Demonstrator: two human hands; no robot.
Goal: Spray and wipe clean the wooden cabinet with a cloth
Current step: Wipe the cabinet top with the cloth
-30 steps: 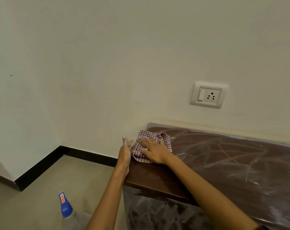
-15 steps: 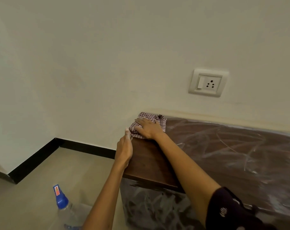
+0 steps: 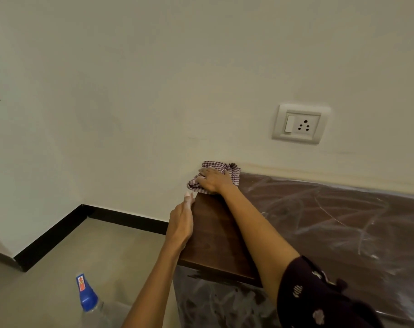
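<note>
The dark wooden cabinet (image 3: 215,235) stands against the wall; most of its top carries pale smeared streaks, while the left strip is bare wood. A crumpled red-and-white checked cloth (image 3: 213,165) lies at the far left corner of the top, touching the wall. My right hand (image 3: 214,179) presses flat on the cloth. My left hand (image 3: 181,223) rests against the cabinet's left edge, fingers together and pointing toward the wall, holding nothing. A clear spray bottle with a blue cap (image 3: 87,297) stands on the floor at the lower left.
A white switch-and-socket plate (image 3: 299,124) is fixed to the wall above the cabinet. The wall has a black skirting (image 3: 120,217) along a beige floor (image 3: 83,252) to the left. The cabinet's front face (image 3: 213,301) is streaked too.
My right hand has pushed the cloth away from me along the left strip, up to the wall. My left hand slid a little along the cabinet's left edge.
</note>
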